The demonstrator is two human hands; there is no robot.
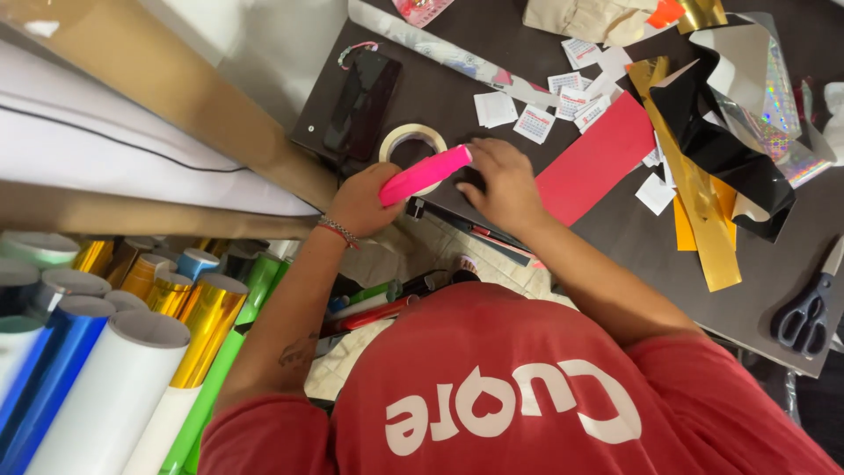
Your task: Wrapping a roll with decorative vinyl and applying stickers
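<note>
Gripping a pink tool (425,174) — left hand (359,202) closed; right hand (503,183) flat on table (440,97).

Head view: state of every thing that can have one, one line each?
left hand: closed around the pink tool
pink tool: held, tilted over the table edge
right hand: palm down, pressing flat on the dark table
tape roll: lying flat beside the pink tool
red sheet: lying flat
gold strips: loose, curled
black sheet: curled, crumpled
scissors: closed, lying on the table
phone: lying flat, screen dark
foil rolls: rolled up

Craft workshop: vinyl rolls (132,352), scissors (804,312)
</note>
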